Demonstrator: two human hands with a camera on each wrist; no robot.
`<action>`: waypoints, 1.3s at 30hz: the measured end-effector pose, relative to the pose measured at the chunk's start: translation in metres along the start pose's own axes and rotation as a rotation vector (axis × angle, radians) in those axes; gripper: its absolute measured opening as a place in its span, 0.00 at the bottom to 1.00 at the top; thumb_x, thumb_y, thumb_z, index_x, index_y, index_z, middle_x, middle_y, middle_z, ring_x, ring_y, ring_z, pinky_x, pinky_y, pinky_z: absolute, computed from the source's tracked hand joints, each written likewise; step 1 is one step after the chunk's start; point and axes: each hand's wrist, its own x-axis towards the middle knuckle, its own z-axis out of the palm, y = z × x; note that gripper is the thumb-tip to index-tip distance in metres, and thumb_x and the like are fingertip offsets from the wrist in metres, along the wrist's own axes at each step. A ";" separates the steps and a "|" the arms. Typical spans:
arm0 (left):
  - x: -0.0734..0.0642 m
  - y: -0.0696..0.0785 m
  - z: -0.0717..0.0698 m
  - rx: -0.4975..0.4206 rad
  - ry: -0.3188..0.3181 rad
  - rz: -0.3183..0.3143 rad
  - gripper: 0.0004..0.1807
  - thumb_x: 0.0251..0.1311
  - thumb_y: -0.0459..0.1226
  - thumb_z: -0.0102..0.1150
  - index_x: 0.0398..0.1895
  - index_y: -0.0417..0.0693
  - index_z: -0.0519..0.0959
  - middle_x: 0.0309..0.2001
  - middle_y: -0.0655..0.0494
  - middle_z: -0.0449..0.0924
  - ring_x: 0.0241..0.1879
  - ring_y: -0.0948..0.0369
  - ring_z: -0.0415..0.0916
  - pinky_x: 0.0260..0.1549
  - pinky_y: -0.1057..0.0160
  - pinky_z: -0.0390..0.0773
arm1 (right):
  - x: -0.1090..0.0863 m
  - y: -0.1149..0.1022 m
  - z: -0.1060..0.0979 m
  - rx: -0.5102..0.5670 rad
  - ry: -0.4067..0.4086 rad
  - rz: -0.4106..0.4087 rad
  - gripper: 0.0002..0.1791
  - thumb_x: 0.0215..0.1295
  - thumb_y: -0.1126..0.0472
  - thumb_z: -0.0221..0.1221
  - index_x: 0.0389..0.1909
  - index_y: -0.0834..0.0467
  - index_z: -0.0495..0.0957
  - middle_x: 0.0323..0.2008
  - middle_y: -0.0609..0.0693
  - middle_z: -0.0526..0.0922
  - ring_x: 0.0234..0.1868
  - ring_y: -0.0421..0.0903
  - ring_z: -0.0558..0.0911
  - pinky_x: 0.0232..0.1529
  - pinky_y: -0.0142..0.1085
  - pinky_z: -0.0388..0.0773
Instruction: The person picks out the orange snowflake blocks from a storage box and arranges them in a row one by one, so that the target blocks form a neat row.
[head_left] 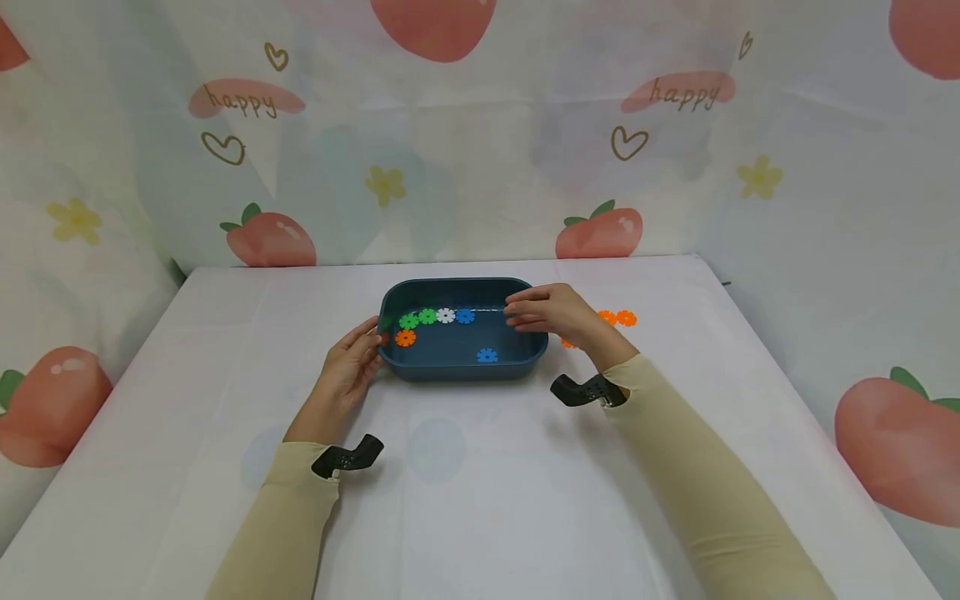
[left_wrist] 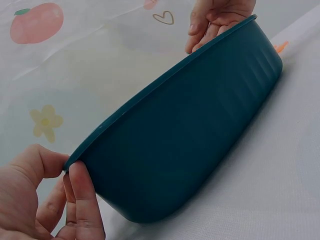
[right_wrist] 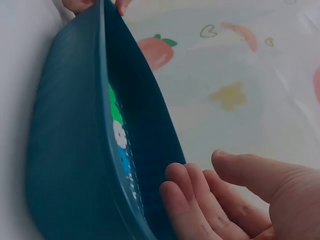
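Observation:
A dark teal plastic basin (head_left: 461, 373) stands on the table. At its left end, my left hand (head_left: 351, 367) pinches the rim between thumb and fingers, as the left wrist view shows. Over the basin's right end is my right hand (head_left: 551, 312), fingers extended and slightly bent, with nothing visible in it. On the basin floor lie small notched plastic discs: an orange disc (head_left: 406, 337), two green discs (head_left: 427, 316), a white disc (head_left: 446, 316) and a blue disc (head_left: 465, 316) in a curved row. Nearer the front wall sits another blue disc (head_left: 487, 356).
Right of the basin, orange discs (head_left: 627, 317) lie on the white tablecloth (head_left: 465, 517), some partly hidden by the right hand and wrist. A printed cloth backdrop (head_left: 472, 183) rises behind the table and along both sides.

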 end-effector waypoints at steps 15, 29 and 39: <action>0.000 -0.001 0.002 0.003 -0.008 0.006 0.26 0.70 0.31 0.51 0.71 0.50 0.67 0.66 0.50 0.67 0.33 0.68 0.76 0.29 0.77 0.78 | 0.024 -0.004 0.053 -0.046 -0.050 0.041 0.22 0.67 0.64 0.61 0.60 0.70 0.75 0.54 0.63 0.81 0.50 0.54 0.85 0.51 0.42 0.81; 0.001 0.001 0.001 -0.008 -0.015 0.004 0.26 0.70 0.31 0.52 0.71 0.49 0.67 0.65 0.51 0.68 0.31 0.68 0.75 0.27 0.77 0.77 | 0.039 -0.007 0.086 -0.036 -0.061 0.028 0.20 0.64 0.65 0.64 0.56 0.68 0.78 0.51 0.62 0.83 0.47 0.52 0.86 0.49 0.40 0.82; 0.000 0.001 0.001 -0.015 -0.005 0.008 0.26 0.69 0.30 0.52 0.70 0.49 0.68 0.61 0.52 0.71 0.30 0.69 0.75 0.25 0.77 0.77 | 0.051 -0.008 0.108 -0.102 -0.055 0.002 0.19 0.62 0.67 0.65 0.53 0.70 0.80 0.48 0.63 0.84 0.45 0.52 0.87 0.46 0.38 0.83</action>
